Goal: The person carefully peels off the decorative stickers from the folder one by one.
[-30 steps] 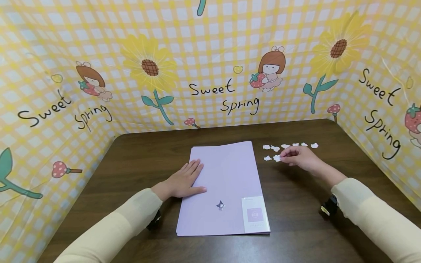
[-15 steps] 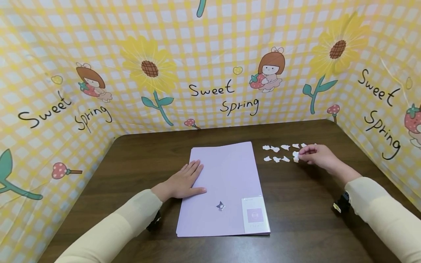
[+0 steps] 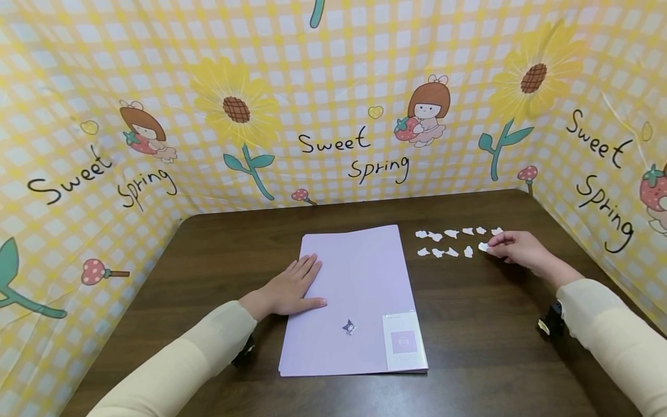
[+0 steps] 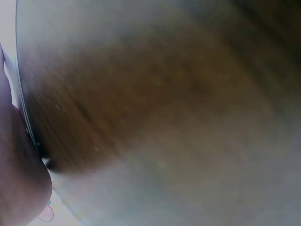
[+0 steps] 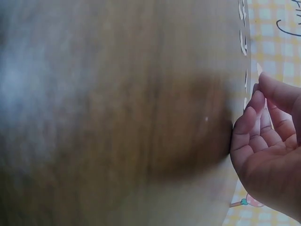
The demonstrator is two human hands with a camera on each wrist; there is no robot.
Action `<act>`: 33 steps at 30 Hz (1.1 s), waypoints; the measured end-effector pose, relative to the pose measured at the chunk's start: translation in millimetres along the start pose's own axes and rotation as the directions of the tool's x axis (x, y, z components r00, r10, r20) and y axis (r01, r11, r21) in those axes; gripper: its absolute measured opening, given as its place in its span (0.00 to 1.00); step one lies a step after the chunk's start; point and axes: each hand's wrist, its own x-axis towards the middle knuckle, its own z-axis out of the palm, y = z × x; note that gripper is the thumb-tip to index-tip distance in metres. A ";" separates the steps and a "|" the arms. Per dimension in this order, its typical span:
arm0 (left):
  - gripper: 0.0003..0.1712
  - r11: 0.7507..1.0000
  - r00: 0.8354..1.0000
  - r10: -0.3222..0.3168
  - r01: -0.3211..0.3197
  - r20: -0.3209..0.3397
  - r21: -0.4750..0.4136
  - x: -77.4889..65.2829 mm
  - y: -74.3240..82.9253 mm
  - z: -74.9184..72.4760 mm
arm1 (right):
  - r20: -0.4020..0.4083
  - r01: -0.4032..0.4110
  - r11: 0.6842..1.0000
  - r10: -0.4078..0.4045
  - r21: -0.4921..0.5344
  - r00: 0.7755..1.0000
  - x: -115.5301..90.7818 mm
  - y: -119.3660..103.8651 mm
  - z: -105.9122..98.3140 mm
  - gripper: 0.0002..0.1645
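My left hand [image 3: 292,286] lies flat with fingers spread on the left edge of a lilac folder [image 3: 354,266], which looks like a thin stack of sheets. A small dark-and-white cartoon sticker [image 3: 350,328] is on its lower part. To the folder's right, my right hand [image 3: 521,252] pinches a small white cut-out piece [image 3: 483,247] between thumb and fingertips. The tip of that piece [image 5: 259,69] shows in the right wrist view. Several similar white pieces [image 3: 451,234] lie in two rows beside and behind the hand. The left wrist view is mostly blurred tabletop.
A clear pocket with a white-and-lilac card [image 3: 404,341] covers the folder's lower right corner. The dark wooden table [image 3: 469,324] surrounds the folder. A yellow checked cloth [image 3: 333,104] hangs behind and at both sides.
My right hand has moved rightward along the front row of white pieces. The piece it touched half a second ago lies free, and it pinches one farther right. The left hand stays still.
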 end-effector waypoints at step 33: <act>0.57 1.000 1.000 0.004 -0.004 -0.008 -0.003 3.2 -2.4 4.2 | -0.020 0.083 0.981 -0.088 -0.178 0.996 3.1 2.4 5.8 0.12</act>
